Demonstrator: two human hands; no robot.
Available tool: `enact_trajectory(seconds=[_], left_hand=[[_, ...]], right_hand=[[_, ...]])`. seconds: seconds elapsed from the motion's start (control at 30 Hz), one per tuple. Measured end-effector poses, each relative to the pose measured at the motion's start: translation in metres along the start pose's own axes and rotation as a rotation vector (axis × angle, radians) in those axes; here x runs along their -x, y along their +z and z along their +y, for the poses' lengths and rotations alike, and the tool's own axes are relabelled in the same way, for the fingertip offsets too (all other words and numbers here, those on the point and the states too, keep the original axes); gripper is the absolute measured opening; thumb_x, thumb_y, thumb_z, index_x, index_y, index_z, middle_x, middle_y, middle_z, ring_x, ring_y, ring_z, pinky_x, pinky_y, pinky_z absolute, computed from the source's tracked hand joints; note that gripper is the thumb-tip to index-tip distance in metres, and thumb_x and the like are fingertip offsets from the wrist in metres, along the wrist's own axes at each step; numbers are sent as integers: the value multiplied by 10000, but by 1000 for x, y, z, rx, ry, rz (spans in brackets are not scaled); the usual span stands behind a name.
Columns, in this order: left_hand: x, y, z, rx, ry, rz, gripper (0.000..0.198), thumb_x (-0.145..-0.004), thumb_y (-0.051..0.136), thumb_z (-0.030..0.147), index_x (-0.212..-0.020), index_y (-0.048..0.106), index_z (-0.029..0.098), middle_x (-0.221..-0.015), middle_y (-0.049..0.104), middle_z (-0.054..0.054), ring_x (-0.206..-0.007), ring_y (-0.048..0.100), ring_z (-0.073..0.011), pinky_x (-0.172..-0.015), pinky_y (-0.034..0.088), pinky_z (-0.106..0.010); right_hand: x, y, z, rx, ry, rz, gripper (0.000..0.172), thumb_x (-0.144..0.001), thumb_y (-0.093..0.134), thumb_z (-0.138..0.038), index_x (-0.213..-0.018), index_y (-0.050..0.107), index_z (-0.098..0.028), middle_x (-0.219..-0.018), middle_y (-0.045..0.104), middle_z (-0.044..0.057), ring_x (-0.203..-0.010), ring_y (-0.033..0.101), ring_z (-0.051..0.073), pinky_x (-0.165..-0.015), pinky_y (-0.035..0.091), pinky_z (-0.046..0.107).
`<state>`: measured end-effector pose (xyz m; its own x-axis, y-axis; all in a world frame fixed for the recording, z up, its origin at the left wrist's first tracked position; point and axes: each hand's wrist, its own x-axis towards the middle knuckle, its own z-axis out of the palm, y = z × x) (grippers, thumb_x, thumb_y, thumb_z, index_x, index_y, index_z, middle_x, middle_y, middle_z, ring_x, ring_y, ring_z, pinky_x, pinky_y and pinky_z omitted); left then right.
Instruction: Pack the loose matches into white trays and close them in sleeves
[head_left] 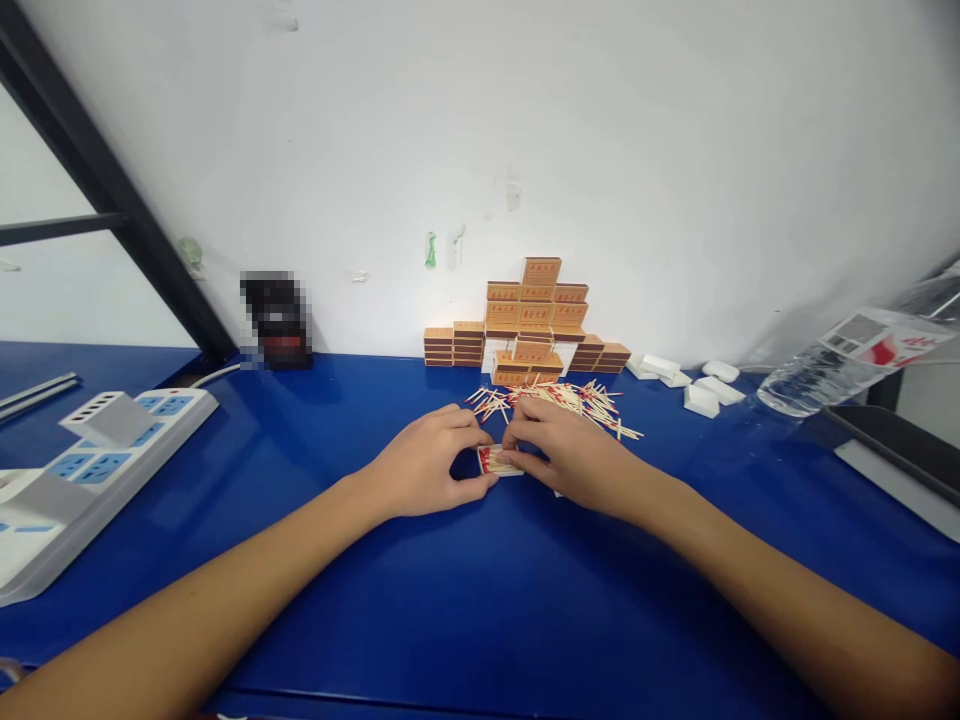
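Observation:
A small open matchbox tray with red-tipped matches in it lies on the blue table. My left hand is curled round its left end, thumb and fingers pinching it. My right hand grips its right end, fingers closed over the top. Just behind my hands lies a loose heap of matches. Against the wall stands a stack of brown matchboxes.
A white power strip with blue sockets lies at the left. Several white inner trays sit at the right, beside a lying plastic water bottle. A dark tray edge is at far right. A black slanted frame stands at back left.

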<state>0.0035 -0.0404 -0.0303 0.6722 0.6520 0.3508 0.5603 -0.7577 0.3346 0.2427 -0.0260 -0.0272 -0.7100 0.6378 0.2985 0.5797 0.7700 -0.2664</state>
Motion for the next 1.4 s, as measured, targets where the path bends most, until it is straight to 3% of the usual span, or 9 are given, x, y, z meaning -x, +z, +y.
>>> enact_trajectory(seconds=[0.77,1.23,1.33,1.4], left_hand=[[0,0,0,-48,-1,-5,261,-949,671,374,-1110,721,174,-1008,693,-80,-985,631,-245,-900,536,-410],[-6,-5,4,-81,-8,-17,282,-952,680,385,-1143,704,178,-1035,696,-80,-1005,634,-249,-907,544,-412],[10,-14,24,-267,-67,-4,382,-935,700,390,-1237,656,160,-1138,685,-123,-1059,626,-303,-925,540,-461],[44,-18,43,-321,-121,25,234,-943,684,359,-1118,690,203,-1050,689,-102,-994,640,-305,-879,547,-454]], right_hand=[[1,-3,0,75,-9,0,207,-1047,573,-332,-953,699,-197,-945,615,81,-886,601,223,-781,481,369],[0,3,4,-44,-19,1,178,-1047,547,-211,-1016,722,-212,-946,591,54,-848,582,186,-766,466,328],[0,1,2,-40,-13,23,147,-1038,576,-246,-1012,716,-209,-951,601,61,-864,587,196,-774,472,336],[0,0,0,-25,-17,43,152,-1039,570,-253,-1010,710,-202,-959,609,73,-870,587,204,-781,479,346]])
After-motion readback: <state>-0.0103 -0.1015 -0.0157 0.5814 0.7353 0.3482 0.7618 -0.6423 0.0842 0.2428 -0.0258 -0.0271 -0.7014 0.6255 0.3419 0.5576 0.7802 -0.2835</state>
